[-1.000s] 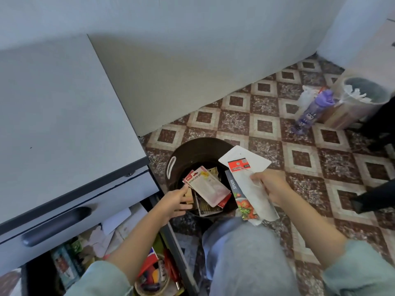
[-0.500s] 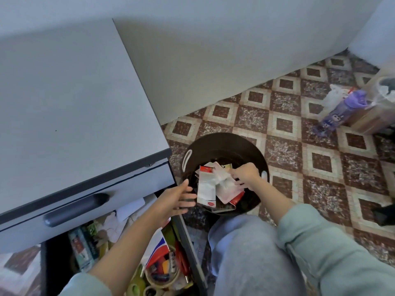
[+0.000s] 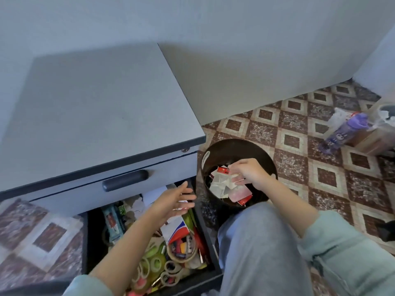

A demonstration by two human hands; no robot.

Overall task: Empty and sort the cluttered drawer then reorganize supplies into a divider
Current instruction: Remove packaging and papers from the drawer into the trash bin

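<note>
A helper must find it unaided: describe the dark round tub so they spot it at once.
Start at the grey cabinet; on the tiled floor off its right front corner, beside the open drawer, stands the dark round tub. Unlike the pale bin far right, it has a white slot handle.

Home room, patterned tile floor [image 3: 292,142], drawer cabinet [image 3: 96,116]

The open drawer [image 3: 205,231] sat below the cabinet [image 3: 96,114] top. Tape rolls [image 3: 154,261] lay in its near end. The bin [image 3: 235,144] stood just right of the drawer, with packets [image 3: 222,184] inside. A bottle [image 3: 342,133] was located well apart, farther right.
</note>
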